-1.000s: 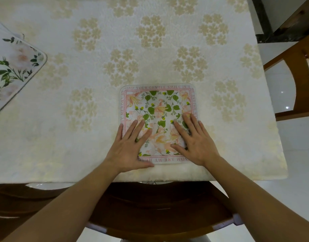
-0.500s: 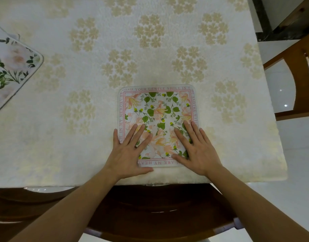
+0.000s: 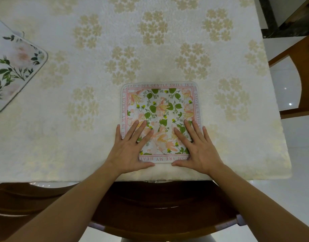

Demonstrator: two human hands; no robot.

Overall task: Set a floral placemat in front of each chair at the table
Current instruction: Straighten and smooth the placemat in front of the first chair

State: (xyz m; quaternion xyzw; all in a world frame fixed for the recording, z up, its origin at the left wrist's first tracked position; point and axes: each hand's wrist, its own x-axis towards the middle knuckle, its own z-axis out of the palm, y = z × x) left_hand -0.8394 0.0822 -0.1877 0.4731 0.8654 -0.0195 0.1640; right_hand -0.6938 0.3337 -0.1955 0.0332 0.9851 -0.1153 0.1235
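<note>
The placemat (image 3: 160,109) lies flat on the tablecloth (image 3: 98,84), close to the near edge of the table and squarely ahead of the chair (image 3: 150,203) whose dark wooden back curves just below us. Its sides run parallel with the table edge, which reads to us as a deliberate squaring-up, so the mat faces whoever sits here. Lettering runs around its border, and pink flowers and green leaves fill the middle.

We have both hands on it. Our left hand (image 3: 131,151) lies palm down on the near left corner, fingers spread, the thumb along the near edge. Our right hand (image 3: 197,151) mirrors it on the near right corner, fingers fanned, thumb tucked along the same edge. Nothing is pinched or lifted; the palms press flat, and we judge that as smoothing and holding the mat so it does not slide on the soft cloth.

Further out, a 2nd mat (image 3: 12,67) with paler blooms sits at the far left, turned at an angle and cut off by the frame, well apart from ours. At the right side, another chair (image 3: 305,72) stands by the table with no mat showing before it, so we reckon that place is yet to be set.
</note>
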